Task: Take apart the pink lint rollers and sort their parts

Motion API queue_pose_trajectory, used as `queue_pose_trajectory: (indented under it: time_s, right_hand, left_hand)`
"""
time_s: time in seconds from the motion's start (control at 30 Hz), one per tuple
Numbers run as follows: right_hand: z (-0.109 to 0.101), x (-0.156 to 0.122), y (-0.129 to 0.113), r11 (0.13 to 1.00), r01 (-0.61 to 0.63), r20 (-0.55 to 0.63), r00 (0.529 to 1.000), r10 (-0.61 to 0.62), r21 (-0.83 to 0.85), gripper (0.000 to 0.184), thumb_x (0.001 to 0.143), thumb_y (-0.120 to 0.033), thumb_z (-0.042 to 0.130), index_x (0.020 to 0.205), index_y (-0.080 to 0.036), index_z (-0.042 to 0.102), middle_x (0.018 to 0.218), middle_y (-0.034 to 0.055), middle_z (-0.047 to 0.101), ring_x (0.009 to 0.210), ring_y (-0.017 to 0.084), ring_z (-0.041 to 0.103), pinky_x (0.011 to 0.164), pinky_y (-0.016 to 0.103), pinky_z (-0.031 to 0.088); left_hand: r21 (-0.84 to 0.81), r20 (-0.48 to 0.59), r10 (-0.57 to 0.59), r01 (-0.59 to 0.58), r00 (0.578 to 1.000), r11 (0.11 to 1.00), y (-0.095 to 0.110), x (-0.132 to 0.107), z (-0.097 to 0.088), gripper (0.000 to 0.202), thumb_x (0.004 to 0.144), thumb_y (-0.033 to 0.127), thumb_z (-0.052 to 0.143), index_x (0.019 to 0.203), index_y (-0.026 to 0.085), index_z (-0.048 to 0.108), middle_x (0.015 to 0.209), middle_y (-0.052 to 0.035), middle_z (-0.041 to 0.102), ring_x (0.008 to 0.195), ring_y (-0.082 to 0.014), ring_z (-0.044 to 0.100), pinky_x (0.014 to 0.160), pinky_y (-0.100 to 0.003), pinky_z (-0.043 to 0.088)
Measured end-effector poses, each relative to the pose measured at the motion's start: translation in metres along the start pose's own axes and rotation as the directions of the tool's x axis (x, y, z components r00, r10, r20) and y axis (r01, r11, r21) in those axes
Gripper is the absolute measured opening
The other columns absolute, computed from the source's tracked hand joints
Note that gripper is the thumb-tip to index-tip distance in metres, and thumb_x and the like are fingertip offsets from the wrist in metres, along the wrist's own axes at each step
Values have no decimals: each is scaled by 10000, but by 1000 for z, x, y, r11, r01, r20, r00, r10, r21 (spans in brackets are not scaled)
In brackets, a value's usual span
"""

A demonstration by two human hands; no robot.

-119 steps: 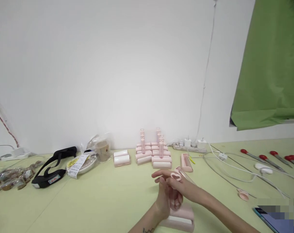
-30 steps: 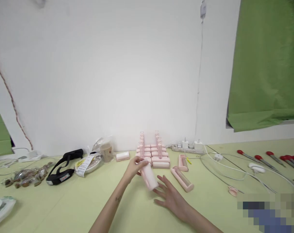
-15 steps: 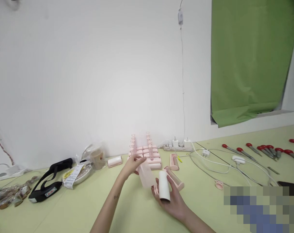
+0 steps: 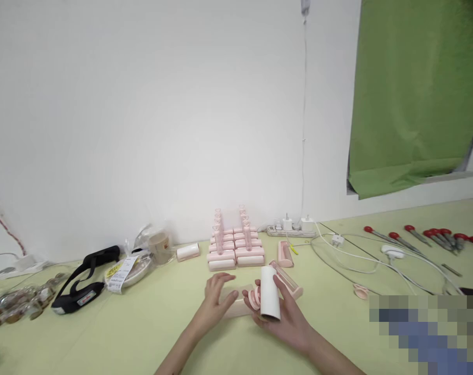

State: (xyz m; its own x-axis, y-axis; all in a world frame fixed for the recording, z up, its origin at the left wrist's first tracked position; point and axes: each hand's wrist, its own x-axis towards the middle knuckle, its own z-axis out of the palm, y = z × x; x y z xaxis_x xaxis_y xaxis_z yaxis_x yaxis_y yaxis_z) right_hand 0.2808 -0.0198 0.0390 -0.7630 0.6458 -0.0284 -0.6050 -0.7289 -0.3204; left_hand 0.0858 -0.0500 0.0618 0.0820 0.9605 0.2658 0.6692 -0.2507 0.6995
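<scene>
My right hand (image 4: 286, 317) is closed around a white lint roll (image 4: 269, 293) that sits on a pink roller handle (image 4: 254, 299), held near upright just above the table. My left hand (image 4: 215, 301) rests beside it on a translucent pink cover (image 4: 236, 307) lying on the green table (image 4: 142, 328), fingers curled over its end. Just behind my hands lie two open pink roller cases (image 4: 285, 254), and further back stands a stack of assembled pink lint rollers (image 4: 233, 247).
A single white roll (image 4: 188, 251) lies left of the stack. Further left are a paper cup in a bag (image 4: 159, 245), a plate with a receipt (image 4: 125, 271) and a black strap (image 4: 84, 281). A power strip (image 4: 289, 229), white cables (image 4: 361, 258) and red-handled screwdrivers (image 4: 423, 237) lie to the right.
My left hand has lowered the translucent cover onto the table. My right hand, empty a second ago, now holds the white roll on its pink handle.
</scene>
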Motion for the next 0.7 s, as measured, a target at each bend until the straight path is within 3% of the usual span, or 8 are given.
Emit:
queue_pose_trajectory:
  time_s: [0.13,0.27,0.37,0.47,0.57,0.7]
  right_hand:
    - [3,-1,8,999,-10,7,1000,10,-45,343,776,-474,478,948,-186,549,819,45,596,813,174,561,771,383,420]
    - [6,0,10,996,47,-15,999,-48,-70,354,772,-490,475,1020,-240,510,861,36,598,794,170,566,726,354,433]
    - [5,1,10,988,95,-53,993,-102,-120,364,776,-510,456,1046,-268,483,849,34,597,804,163,570,668,295,439]
    - [0,1,12,968,9,-101,994,-36,-250,386,771,-548,427,938,-215,528,692,15,574,601,125,564,490,205,405]
    - [-1,-1,18,916,-92,-127,991,45,-391,442,771,-577,386,837,-172,549,604,-1,535,470,100,522,367,164,323]
    - [6,-3,22,844,-98,-115,992,44,-527,461,798,-560,337,799,-154,555,563,-3,526,448,97,512,356,170,342]
  left_hand:
    - [-13,151,-2,4,988,1000,34,3,12,325,760,476,442,966,282,601,1110,-36,492,1113,-224,357,959,-385,276]
    - [-195,110,-51,72,993,978,35,12,21,285,752,422,475,820,215,659,1083,-61,542,1046,-240,436,907,-363,335]
    - [-395,-8,-99,88,995,914,34,20,16,327,773,402,452,902,169,642,1008,-59,611,979,-243,507,865,-339,370]
    - [-461,-78,-104,57,991,886,36,21,10,353,779,421,449,958,173,624,983,-26,640,989,-254,515,850,-325,381]
    - [-505,18,-73,72,997,860,39,15,9,323,768,394,484,976,190,622,1055,-29,618,1018,-232,512,875,-304,377]
    - [-521,77,-13,51,997,852,41,3,13,311,778,352,474,1023,209,603,1081,-49,594,994,-201,524,883,-296,378]
